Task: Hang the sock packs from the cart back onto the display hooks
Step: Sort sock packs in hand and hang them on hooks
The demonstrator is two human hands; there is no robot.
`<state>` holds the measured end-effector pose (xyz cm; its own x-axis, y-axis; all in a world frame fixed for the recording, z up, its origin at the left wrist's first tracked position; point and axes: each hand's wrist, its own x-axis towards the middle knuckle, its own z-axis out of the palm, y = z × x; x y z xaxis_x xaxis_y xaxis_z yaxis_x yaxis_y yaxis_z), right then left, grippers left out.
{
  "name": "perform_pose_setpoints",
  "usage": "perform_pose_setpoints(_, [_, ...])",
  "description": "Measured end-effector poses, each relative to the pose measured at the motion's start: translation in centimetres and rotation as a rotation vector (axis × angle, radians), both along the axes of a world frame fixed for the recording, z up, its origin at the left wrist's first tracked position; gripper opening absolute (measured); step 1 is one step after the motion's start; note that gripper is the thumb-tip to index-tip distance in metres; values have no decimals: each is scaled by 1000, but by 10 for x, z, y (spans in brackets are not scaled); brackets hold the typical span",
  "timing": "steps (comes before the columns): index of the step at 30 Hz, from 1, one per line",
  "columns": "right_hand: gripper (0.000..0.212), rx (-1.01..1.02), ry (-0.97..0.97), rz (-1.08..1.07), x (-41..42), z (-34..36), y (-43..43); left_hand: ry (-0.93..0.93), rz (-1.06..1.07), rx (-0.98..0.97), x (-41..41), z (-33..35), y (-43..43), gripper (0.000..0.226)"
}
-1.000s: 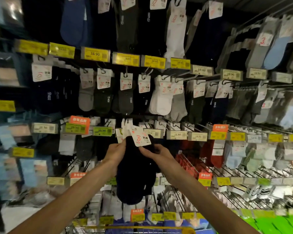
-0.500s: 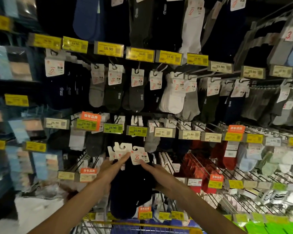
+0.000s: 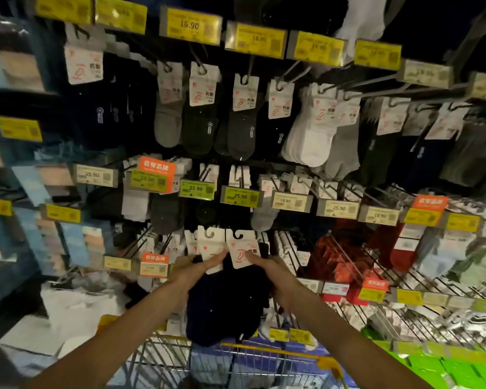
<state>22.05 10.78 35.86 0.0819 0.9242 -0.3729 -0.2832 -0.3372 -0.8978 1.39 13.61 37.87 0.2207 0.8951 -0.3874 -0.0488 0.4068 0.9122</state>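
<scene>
Pinching the packs [image 3: 225, 304] by their cards [image 3: 240, 255] with left fingers [image 3: 216, 257] and right fingers [image 3: 253, 255], best align the notches [image 3: 237, 235] above the fingers before threading a hook [image 3: 345, 254].

Dim, blurred, edges wide-angle warped

I have my left hand [image 3: 197, 269] and right hand [image 3: 270, 272] both gripping a bundle of dark sock packs [image 3: 225, 304] by the white header cards [image 3: 243, 255]. The bundle is raised in front of the lower rows of display hooks [image 3: 376, 80]. The cards' hook cutouts look free of any hook, though blur makes that uncertain. The socks dangle over the cart [image 3: 281, 351] with its yellow rim.
</scene>
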Motion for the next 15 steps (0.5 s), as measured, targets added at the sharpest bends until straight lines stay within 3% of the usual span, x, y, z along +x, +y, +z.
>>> perform_pose_setpoints(5, [47, 35, 78, -58, 11, 0, 29, 53, 133, 30, 5, -8, 20, 39])
perform_pose_setpoints(9, [38, 162, 136, -59, 18, 3, 50, 216, 189, 100, -1, 1, 40, 37])
perform_pose_setpoints(15, [24, 358, -25, 11, 15, 3, 66, 187, 191, 108, 0, 18, 56, 34])
